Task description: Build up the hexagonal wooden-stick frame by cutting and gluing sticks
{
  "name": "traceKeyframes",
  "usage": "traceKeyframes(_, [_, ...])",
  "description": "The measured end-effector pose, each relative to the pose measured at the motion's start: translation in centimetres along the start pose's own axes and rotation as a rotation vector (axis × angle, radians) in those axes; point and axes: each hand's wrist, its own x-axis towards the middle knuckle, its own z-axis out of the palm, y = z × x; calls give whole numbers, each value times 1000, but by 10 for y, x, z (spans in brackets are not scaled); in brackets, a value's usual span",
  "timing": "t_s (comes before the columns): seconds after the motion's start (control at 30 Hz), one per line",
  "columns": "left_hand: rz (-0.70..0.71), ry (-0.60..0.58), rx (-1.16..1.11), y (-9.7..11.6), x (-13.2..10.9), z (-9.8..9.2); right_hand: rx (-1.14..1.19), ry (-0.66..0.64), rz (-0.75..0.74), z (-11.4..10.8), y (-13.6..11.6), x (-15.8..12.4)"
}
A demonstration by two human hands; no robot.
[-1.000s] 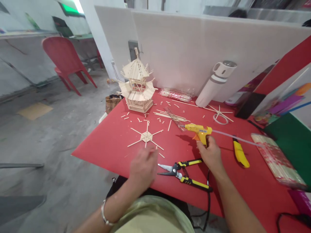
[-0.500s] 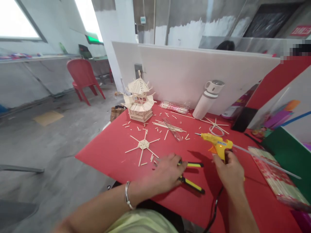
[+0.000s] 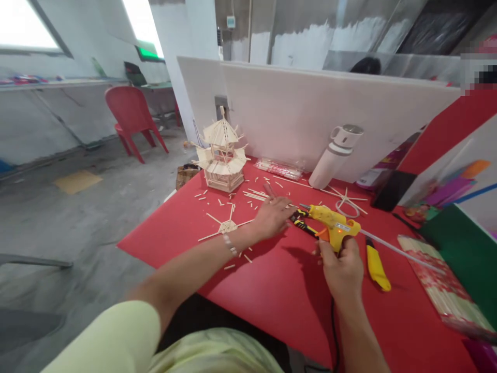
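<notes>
My right hand [image 3: 344, 264] is wrapped round the handle of a yellow hot glue gun [image 3: 334, 224], its nozzle pointing left and a clear glue stick [image 3: 399, 251] trailing from its back. My left hand [image 3: 274, 216] lies palm down over the head of pliers [image 3: 305, 224] with black and yellow handles; its fingers are partly hidden. Beneath my left forearm, a spoked wheel of thin wooden sticks [image 3: 228, 226] lies partly covered. A pagoda model of wooden sticks [image 3: 224, 155] stands behind it. Loose sticks [image 3: 254, 195] and a clear ruler [image 3: 268, 190] lie beyond my left hand.
On the red tabletop [image 3: 267, 295] lie a yellow utility knife [image 3: 376, 267], packed sticks [image 3: 435, 274] and a second stick star [image 3: 345, 196]. A white flask [image 3: 334, 155] stands against the white partition [image 3: 272, 103]. The gun's black cord [image 3: 334, 331] hangs over the front edge.
My left hand has moved forward with the pliers, away from the front edge. My right hand has brought the glue gun slightly left, and the yellow knife has come into view.
</notes>
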Motion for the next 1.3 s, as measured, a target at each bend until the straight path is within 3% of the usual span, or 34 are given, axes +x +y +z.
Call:
traceKeyframes(0.07, [-97,55,-5,-8,-55,-30,13,-48,3,13,-2,-2])
traceKeyframes(0.13, [-207,30,-16,-9,-111,-50,62,-169,-6,31,-9,-6])
traceKeyframes(0.2, [-287,-63,-30,-4,-155,-52,94,-316,-52,52,-20,-9])
traceKeyframes(0.3, [-387,-148,39,11,-187,-32,55,-499,-149,80,-39,-13])
traceKeyframes(0.4, [-466,-151,71,24,-193,-12,-7,-604,-227,99,-58,-12])
traceKeyframes(0.5, [-551,-87,-22,22,-196,-10,-45,-645,-348,111,-72,-9])
traceKeyframes(0.67, [-673,150,-146,-16,-208,-22,-89,-751,-412,125,-70,-6])
traceKeyframes(0.8, [-710,254,-134,-47,-210,-27,-145,-783,-406,124,-63,-1])
traceKeyframes(0.97, [-896,353,-239,-59,-202,-35,-168,-766,-381,116,-66,9])
traceKeyframes(1.07, [-1063,459,-476,-60,-194,-35,-266,-739,-403,114,-68,11])
traceKeyframes(1.17, [-1140,574,-928,-61,-186,-31,-413,-713,-449,114,-74,10])
traceKeyframes(1.3, [-1211,545,-1331,-60,-181,-35,-536,-699,-564,119,-85,14])
